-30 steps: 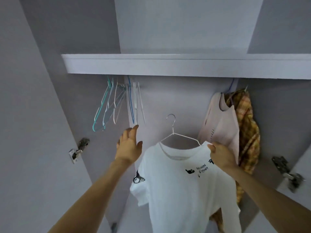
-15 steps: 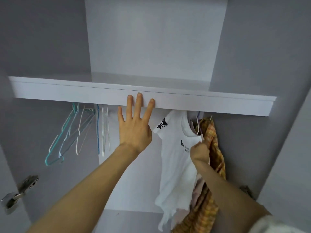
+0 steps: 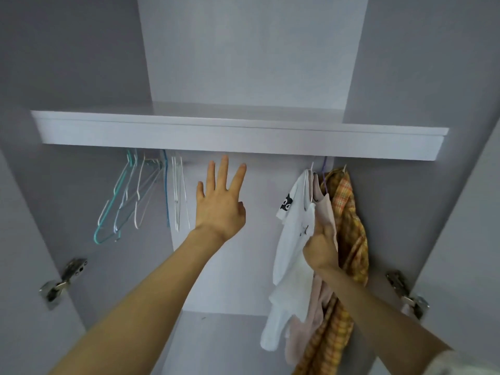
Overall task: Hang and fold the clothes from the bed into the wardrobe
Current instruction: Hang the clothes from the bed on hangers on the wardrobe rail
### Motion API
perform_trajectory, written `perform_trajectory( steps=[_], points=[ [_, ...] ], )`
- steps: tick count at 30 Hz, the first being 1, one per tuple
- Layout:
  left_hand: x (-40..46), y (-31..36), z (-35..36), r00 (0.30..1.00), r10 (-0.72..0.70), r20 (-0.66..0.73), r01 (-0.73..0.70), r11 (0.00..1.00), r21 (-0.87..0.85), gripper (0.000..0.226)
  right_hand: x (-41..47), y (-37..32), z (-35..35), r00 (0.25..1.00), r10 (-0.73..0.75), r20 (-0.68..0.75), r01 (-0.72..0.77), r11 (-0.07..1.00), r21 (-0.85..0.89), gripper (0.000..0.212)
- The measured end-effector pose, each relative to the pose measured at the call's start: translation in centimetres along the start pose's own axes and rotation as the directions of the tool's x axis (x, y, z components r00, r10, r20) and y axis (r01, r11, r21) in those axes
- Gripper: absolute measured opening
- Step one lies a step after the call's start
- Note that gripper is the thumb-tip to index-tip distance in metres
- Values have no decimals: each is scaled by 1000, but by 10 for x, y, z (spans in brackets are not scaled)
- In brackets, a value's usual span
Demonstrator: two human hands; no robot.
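Now my right hand (image 3: 322, 250) grips the white T-shirt (image 3: 293, 255), hanging lengthwise, neck up, near the wardrobe shelf's (image 3: 238, 139) right end, while my left hand (image 3: 220, 204) is spread open.

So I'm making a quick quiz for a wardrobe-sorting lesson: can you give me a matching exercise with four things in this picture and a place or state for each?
Things:
1. white T-shirt
2. plaid shirt
3. empty hangers
4. left hand

Places or states:
A. bunched at the left under the shelf
B. open, fingers spread, holding nothing
C. hanging farthest right
D. held by the right hand

Pairs: 1-D, 2-C, 3-A, 4-B
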State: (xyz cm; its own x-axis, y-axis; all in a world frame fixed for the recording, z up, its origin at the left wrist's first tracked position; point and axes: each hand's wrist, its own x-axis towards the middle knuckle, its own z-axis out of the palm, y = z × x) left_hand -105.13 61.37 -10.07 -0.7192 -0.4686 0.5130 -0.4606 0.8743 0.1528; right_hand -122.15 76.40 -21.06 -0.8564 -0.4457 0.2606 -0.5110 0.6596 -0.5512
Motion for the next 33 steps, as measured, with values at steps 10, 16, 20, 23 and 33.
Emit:
perform_trajectory(
  steps=[10,16,20,23,33],
  points=[
    [-183,-59,28,929,-317,190,354,910,-215,60,-158,-46,60,851,-293,435,202,949,243,27],
    [-375,-120,3,648,-741,175,760,619,-196,44,-270,-110,121,433,-542,720,312,840,444,22],
    [-514,-117,-39,244,-970,14,958,239,-159,41,-363,-157,163,54,-640,766,421,710,564,23],
    [-594,-85,-65,-2,-997,-76,991,9,-133,40,-434,-176,173,-245,-595,765,488,607,628,26],
    [-836,80,-139,-589,-755,-290,808,-541,-232,30,-713,-172,137,-769,-346,537,433,335,837,28]
  ],
)
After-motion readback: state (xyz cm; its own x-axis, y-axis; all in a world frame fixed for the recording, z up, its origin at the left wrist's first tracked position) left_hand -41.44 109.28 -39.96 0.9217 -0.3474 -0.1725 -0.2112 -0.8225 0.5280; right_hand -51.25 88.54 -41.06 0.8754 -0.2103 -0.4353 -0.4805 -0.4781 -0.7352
